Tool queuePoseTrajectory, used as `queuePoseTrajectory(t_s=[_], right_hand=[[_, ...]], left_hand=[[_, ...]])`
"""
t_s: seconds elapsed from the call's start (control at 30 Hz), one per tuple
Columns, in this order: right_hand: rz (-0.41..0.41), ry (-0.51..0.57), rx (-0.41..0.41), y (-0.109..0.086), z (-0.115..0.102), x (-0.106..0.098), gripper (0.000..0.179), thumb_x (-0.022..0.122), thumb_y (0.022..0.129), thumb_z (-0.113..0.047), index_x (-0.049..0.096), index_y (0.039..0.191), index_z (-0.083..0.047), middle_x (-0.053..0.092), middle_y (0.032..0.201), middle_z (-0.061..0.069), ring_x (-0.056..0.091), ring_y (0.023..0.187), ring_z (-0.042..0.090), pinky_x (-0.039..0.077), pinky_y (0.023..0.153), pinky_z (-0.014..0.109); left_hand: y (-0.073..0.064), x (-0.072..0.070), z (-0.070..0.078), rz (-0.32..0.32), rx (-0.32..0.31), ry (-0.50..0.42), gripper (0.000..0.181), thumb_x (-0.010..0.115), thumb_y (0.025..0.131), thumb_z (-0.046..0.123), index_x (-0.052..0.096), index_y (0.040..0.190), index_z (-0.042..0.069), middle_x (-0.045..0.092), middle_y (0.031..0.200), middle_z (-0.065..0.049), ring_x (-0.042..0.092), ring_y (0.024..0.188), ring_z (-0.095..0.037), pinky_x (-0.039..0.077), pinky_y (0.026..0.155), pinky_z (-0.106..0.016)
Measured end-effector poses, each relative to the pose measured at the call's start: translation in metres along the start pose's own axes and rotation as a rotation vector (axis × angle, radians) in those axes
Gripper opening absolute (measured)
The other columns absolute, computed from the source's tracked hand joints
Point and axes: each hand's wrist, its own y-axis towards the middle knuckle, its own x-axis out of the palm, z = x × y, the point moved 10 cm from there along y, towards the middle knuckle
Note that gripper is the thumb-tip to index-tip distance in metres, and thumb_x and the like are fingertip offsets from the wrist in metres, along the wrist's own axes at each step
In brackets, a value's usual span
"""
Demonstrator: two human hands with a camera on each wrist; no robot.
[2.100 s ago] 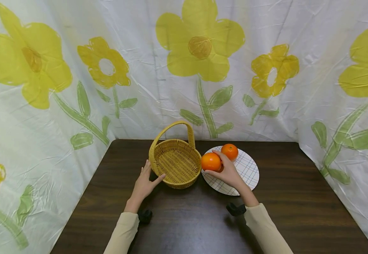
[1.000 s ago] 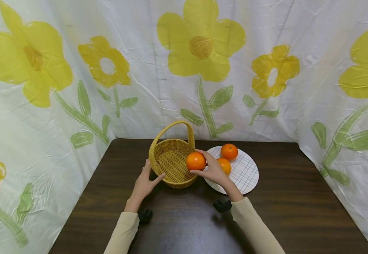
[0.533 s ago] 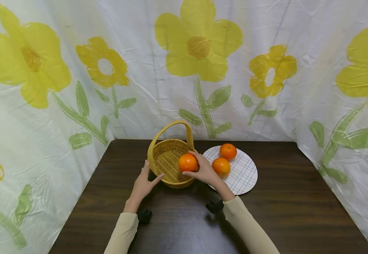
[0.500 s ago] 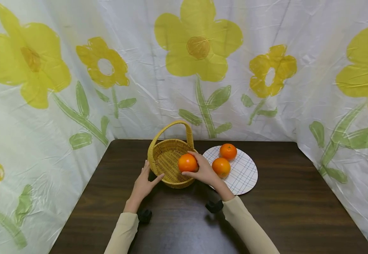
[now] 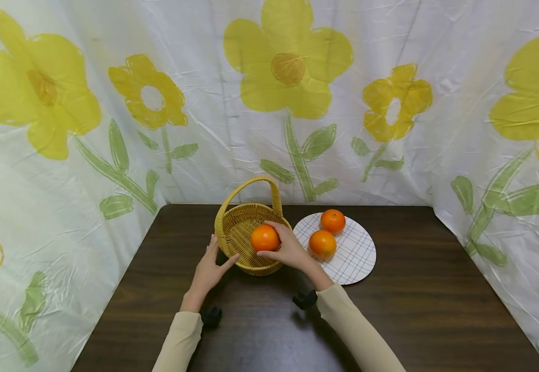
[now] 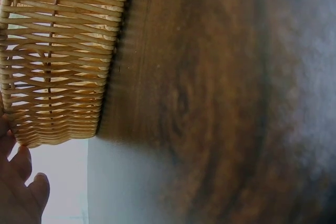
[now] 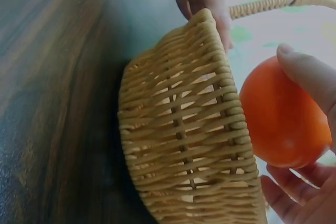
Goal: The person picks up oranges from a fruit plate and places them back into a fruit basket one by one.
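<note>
My right hand [image 5: 288,248] grips an orange [image 5: 265,238] between thumb and fingers, over the opening of a yellow wicker basket [image 5: 261,270]. In the right wrist view the held orange [image 7: 283,114] is level with or above the basket's rim [image 7: 236,114], thumb [image 7: 307,72] on one side and fingers on the other. My left hand [image 5: 209,268] rests against the basket's left side with fingers straight and spread, thumb near the front rim. The left wrist view has its fingertips [image 6: 22,161] at the woven wall [image 6: 63,66]. Part of the basket floor is hidden behind the right hand.
A white plate with a blue grid [image 5: 355,258] stands right of the basket, bearing two oranges, a rear one [image 5: 333,221] and a front one [image 5: 322,244]. The basket's tall arched handle [image 5: 250,181] rises at the back. A flowered curtain [image 5: 213,155] borders the dark wooden table [image 5: 413,310].
My right hand has carried the orange leftward from the plate to over the middle of the basket. The left hand has stayed at the basket's side.
</note>
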Motion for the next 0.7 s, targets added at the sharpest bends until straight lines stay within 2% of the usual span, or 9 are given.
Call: queuePoseTrajectory(t_s=[0.27, 0.47, 0.7], right_hand=[[-0.003, -0.014, -0.021, 0.005, -0.002, 0.009, 0.083, 0.078, 0.072, -0.041, 0.038, 0.139, -0.014, 0.047, 0.132, 0.011, 0.051, 0.114, 0.025, 0.046, 0.092, 0.043], [-0.02, -0.002, -0.022, 0.009, -0.001, 0.017, 0.083, 0.078, 0.072, -0.039, 0.038, 0.139, -0.012, 0.047, 0.131, 0.012, 0.049, 0.117, 0.026, 0.044, 0.094, 0.045], [-0.04, -0.014, -0.022, 0.012, 0.0, 0.024, 0.083, 0.079, 0.073, -0.037, 0.039, 0.139, -0.007, 0.047, 0.131, 0.014, 0.048, 0.117, 0.029, 0.042, 0.096, 0.046]], left_hand=[[0.0, 0.001, -0.003, -0.002, -0.012, -0.004, 0.087, 0.053, 0.08, 0.067, 0.005, 0.147, 0.041, -0.001, 0.156, -0.001, 0.012, 0.14, -0.039, 0.019, 0.106, -0.062], [0.003, 0.0, -0.002, 0.013, 0.008, -0.015, 0.083, 0.057, 0.083, 0.059, 0.006, 0.146, 0.043, 0.0, 0.156, -0.001, 0.014, 0.139, -0.04, 0.02, 0.105, -0.063], [0.003, 0.001, -0.001, 0.007, 0.007, -0.015, 0.083, 0.058, 0.083, 0.058, 0.007, 0.147, 0.041, 0.001, 0.156, -0.002, 0.014, 0.139, -0.04, 0.02, 0.106, -0.062]])
